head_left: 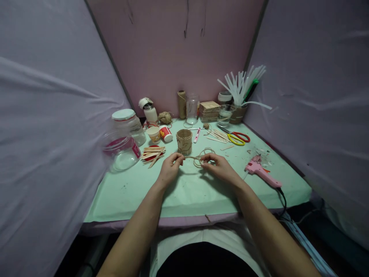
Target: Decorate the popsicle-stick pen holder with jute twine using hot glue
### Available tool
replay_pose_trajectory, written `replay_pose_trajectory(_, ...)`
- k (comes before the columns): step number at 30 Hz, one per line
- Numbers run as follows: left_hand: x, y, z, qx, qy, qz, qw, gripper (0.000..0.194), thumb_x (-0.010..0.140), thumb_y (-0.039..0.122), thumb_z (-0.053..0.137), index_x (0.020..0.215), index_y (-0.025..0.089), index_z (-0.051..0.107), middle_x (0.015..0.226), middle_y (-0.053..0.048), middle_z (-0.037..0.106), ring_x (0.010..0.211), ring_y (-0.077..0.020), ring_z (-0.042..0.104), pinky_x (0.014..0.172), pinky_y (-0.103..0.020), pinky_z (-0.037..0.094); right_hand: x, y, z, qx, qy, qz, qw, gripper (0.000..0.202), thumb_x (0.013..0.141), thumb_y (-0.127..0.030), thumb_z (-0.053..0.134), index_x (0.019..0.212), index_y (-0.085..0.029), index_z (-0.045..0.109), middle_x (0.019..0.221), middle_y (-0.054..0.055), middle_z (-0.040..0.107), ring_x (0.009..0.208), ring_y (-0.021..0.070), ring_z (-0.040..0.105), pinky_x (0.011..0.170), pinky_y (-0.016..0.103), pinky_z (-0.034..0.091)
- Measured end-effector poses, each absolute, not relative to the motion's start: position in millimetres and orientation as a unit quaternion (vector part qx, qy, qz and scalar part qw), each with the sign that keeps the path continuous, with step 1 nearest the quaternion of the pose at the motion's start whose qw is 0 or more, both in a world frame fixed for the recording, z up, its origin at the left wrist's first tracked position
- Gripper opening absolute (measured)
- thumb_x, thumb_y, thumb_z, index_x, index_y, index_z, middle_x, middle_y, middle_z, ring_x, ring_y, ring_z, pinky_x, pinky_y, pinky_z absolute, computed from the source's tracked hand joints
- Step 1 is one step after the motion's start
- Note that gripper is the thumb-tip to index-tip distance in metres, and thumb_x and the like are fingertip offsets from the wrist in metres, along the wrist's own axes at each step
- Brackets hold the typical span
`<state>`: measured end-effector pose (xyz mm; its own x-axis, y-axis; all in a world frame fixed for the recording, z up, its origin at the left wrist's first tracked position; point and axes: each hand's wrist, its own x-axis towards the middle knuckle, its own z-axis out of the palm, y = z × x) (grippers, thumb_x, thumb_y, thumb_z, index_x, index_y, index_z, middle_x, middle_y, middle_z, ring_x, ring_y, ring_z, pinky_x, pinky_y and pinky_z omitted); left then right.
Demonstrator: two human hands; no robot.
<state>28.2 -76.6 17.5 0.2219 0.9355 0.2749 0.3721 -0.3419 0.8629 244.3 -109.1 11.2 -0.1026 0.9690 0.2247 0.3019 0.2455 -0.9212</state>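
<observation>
My left hand (173, 163) pinches one end of a thin brown twine (190, 157) above the green tabletop. Looped strands of the same twine hang at my right hand (212, 161), whose thumb and fingers are closed on them. A short stretch of twine runs between the two hands. Just behind my left hand stands a small round twine-coloured cup (184, 141), upright, with a braided-looking rim. Neither hand touches the cup.
Wooden sticks (152, 154), paper cups (154, 134) and clear jars (122, 154) lie left. Scissors (236, 138) and loose sticks (218, 136) are right, with a pink glue gun (263, 172) nearer. Straws (239, 88) and stacked wooden squares (209, 111) stand behind.
</observation>
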Motion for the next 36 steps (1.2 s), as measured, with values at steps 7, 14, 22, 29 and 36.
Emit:
replay_pose_trajectory(7,30,-76,14,0.718,0.46,0.392,0.346,0.024,0.086,0.036,0.051,0.071,0.02,0.06,0.068,0.0,0.061,0.07,-0.0155,0.055,0.071,-0.028,0.045,239,-107,8,-0.515,-0.645,0.333,0.456,0.02,0.079,-0.036,0.064,0.087,-0.019,0.072,0.084,0.004,0.072,0.078,0.0192,0.064,0.073,0.032,0.049)
replay_pose_trajectory(14,37,-86,25,0.732,0.443,0.399,0.328,0.022,0.084,0.033,0.059,0.099,0.022,0.07,0.104,-0.006,0.072,0.099,-0.0204,0.065,0.084,-0.031,0.05,238,-111,15,-0.521,-0.691,0.209,0.456,0.013,0.085,-0.028,0.061,0.08,-0.021,0.071,0.082,0.005,0.071,0.082,0.0202,0.062,0.078,0.033,0.043)
replay_pose_trajectory(22,56,-100,32,0.766,0.402,0.43,0.259,0.01,0.085,0.027,0.063,0.084,0.021,0.07,0.086,-0.004,0.073,0.083,-0.0177,0.066,0.081,-0.03,0.05,230,-122,19,-0.552,-0.723,0.061,0.412,0.019,0.092,-0.034,0.059,0.084,-0.025,0.072,0.082,0.004,0.068,0.088,0.0212,0.058,0.088,0.038,0.03)
replay_pose_trajectory(29,60,-102,21,0.748,0.396,0.474,0.242,0.008,0.083,0.023,0.063,0.08,0.019,0.068,0.08,-0.003,0.071,0.076,-0.0156,0.065,0.074,-0.027,0.05,224,-129,22,-0.545,-0.736,-0.01,0.402,0.022,0.095,-0.034,0.056,0.085,-0.023,0.071,0.082,0.004,0.068,0.087,0.02,0.056,0.09,0.038,0.027)
replay_pose_trajectory(36,63,-104,18,0.753,0.385,0.488,0.215,0.008,0.084,0.021,0.061,0.08,0.019,0.068,0.08,-0.003,0.072,0.076,-0.0151,0.065,0.073,-0.027,0.05,221,-136,24,-0.542,-0.741,-0.052,0.392,0.016,0.094,-0.03,0.058,0.089,-0.023,0.072,0.083,0.004,0.068,0.09,0.0205,0.056,0.092,0.04,0.026)
